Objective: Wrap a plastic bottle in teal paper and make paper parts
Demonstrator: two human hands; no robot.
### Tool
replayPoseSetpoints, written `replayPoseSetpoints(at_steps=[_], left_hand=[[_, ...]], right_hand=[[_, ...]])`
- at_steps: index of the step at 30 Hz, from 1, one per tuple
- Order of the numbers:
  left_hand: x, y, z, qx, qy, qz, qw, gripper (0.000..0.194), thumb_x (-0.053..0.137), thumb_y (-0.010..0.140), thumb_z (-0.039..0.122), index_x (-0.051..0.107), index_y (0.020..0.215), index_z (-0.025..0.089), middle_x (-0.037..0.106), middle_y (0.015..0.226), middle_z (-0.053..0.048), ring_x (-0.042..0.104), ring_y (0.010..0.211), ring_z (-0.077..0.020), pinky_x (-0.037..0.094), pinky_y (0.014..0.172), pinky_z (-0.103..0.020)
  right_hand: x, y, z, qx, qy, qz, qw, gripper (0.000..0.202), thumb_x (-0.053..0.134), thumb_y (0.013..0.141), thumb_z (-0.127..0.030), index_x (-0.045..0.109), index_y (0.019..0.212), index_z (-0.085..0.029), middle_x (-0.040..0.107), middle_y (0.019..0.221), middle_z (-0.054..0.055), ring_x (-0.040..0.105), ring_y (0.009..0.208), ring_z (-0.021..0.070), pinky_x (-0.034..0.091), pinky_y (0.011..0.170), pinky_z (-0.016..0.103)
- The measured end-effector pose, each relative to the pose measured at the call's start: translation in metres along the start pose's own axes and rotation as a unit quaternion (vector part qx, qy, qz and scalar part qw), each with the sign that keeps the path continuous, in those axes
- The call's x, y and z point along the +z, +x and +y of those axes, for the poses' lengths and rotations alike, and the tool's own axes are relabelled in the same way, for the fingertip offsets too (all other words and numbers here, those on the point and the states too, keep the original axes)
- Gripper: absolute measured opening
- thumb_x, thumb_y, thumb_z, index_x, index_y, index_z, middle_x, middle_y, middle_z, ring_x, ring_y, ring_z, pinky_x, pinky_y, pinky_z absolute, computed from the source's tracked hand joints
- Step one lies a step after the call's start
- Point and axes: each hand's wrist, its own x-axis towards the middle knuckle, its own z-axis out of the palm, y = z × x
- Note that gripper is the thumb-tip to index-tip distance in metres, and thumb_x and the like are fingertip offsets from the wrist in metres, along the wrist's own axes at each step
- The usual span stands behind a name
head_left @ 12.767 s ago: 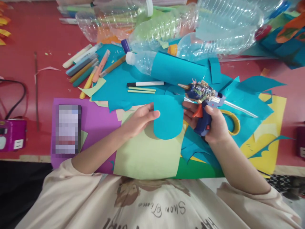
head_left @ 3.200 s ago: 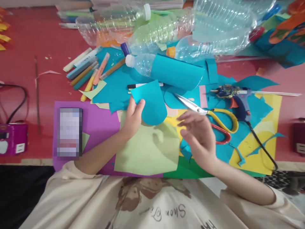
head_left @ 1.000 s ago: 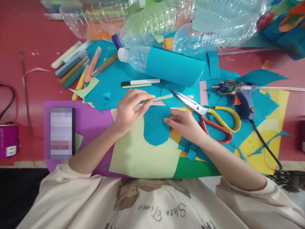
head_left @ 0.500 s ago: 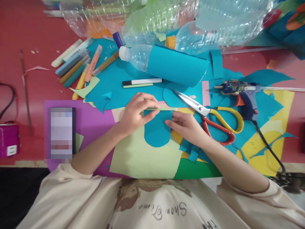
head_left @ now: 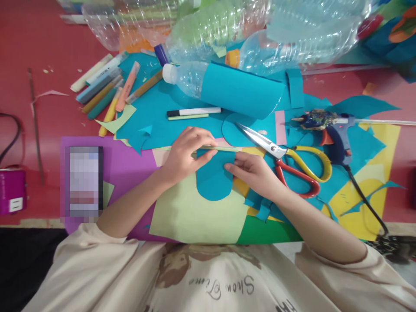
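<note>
Pinched between the thumb and fingers of my left hand (head_left: 190, 151) is a thin pale green paper strip (head_left: 225, 149), which runs level to the right. My right hand (head_left: 251, 171) is closed near the strip's right end, its thumb beside the edge of a blue paper piece (head_left: 214, 177) with a rounded lower end. Whether the right fingertips grip anything is hidden. Under the blue piece lies a light green sheet (head_left: 198, 221). Scissors (head_left: 274, 149) with red and yellow handles lie to the right of my right hand.
A bottle wrapped in blue paper (head_left: 242, 89) lies beyond my hands, with clear bottles (head_left: 221, 26) behind. Markers (head_left: 100, 84) are at the upper left, a phone (head_left: 84, 182) at the left. A glue gun (head_left: 339, 138) and its cable are at the right.
</note>
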Motion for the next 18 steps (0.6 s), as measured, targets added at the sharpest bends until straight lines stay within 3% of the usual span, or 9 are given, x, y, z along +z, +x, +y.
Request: replayPoseSetpoints(at_steps=[6, 9, 12, 15, 18], left_hand=[[-0.004, 0.0, 0.004, -0.096, -0.103, -0.023, 0.99, 0.034, 0.066, 0.081, 0.034, 0.053, 0.109, 0.021, 0.068, 0.099, -0.004, 0.065, 0.092, -0.0165, 0.052, 0.08, -0.029], [-0.01, 0.003, 0.008, -0.188, -0.184, -0.071, 0.962, 0.045, 0.067, 0.078, 0.032, 0.048, 0.118, 0.022, 0.068, 0.099, -0.003, 0.066, 0.091, -0.0154, 0.052, 0.071, -0.024], [-0.015, 0.005, 0.013, -0.264, -0.22, -0.09, 0.935, 0.045, 0.066, 0.077, 0.028, 0.049, 0.118, 0.023, 0.067, 0.093, -0.001, 0.066, 0.087, -0.0147, 0.046, 0.059, -0.02], [-0.015, 0.004, 0.018, -0.28, -0.239, -0.074, 0.927, 0.043, 0.066, 0.076, 0.026, 0.051, 0.116, 0.023, 0.067, 0.089, 0.0, 0.065, 0.085, -0.014, 0.043, 0.055, -0.019], [-0.011, 0.001, 0.023, -0.277, -0.248, -0.06, 0.927, 0.04, 0.065, 0.076, 0.025, 0.053, 0.114, 0.022, 0.068, 0.092, -0.001, 0.065, 0.088, -0.0146, 0.048, 0.064, -0.021]], right_hand=[[0.001, -0.001, 0.001, -0.004, 0.042, -0.004, 0.999, 0.017, 0.062, 0.079, -0.035, 0.061, 0.078, -0.018, 0.056, 0.063, -0.002, 0.052, 0.056, 0.0112, 0.047, 0.05, 0.025], [0.001, -0.002, 0.002, -0.003, 0.067, -0.002, 0.998, 0.022, 0.065, 0.079, -0.04, 0.063, 0.083, -0.019, 0.061, 0.066, -0.001, 0.058, 0.059, 0.0128, 0.052, 0.056, 0.027], [0.002, -0.002, 0.002, -0.02, 0.086, 0.009, 0.996, 0.024, 0.067, 0.078, -0.043, 0.062, 0.08, -0.02, 0.064, 0.068, 0.0, 0.062, 0.064, 0.0138, 0.056, 0.062, 0.028], [0.002, -0.002, 0.002, -0.03, 0.116, 0.026, 0.992, 0.028, 0.072, 0.074, -0.045, 0.064, 0.084, -0.02, 0.069, 0.078, 0.001, 0.065, 0.073, 0.0153, 0.057, 0.067, 0.028], [0.001, 0.0, 0.004, -0.039, 0.139, 0.058, 0.988, 0.033, 0.079, 0.068, -0.042, 0.066, 0.09, -0.022, 0.07, 0.083, 0.001, 0.064, 0.07, 0.013, 0.056, 0.061, 0.025]])
